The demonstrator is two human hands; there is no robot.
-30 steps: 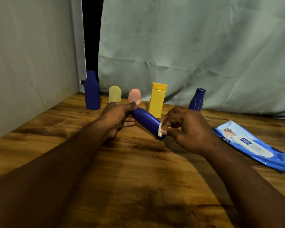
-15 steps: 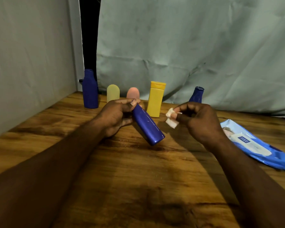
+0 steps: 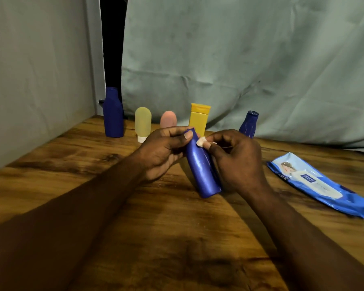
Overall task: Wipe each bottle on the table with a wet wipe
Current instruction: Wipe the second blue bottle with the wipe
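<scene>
Blue bottle [image 3: 201, 169] is held tilted over the middle of the table [image 3: 177, 238], cap end far. The left hand [image 3: 162, 154] grips that end, and the right hand [image 3: 237, 158] pinches a small white wipe [image 3: 200, 141] against it. Five other bottles [image 3: 199, 120] stand far behind, and a wipe pack [image 3: 319, 183] lies to the right.

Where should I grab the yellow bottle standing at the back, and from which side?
Grip the yellow bottle by its straight body below the cap, probably coming from the right. It stands upright, the pink bottle stands close on its left, and its right side has more room.
</scene>
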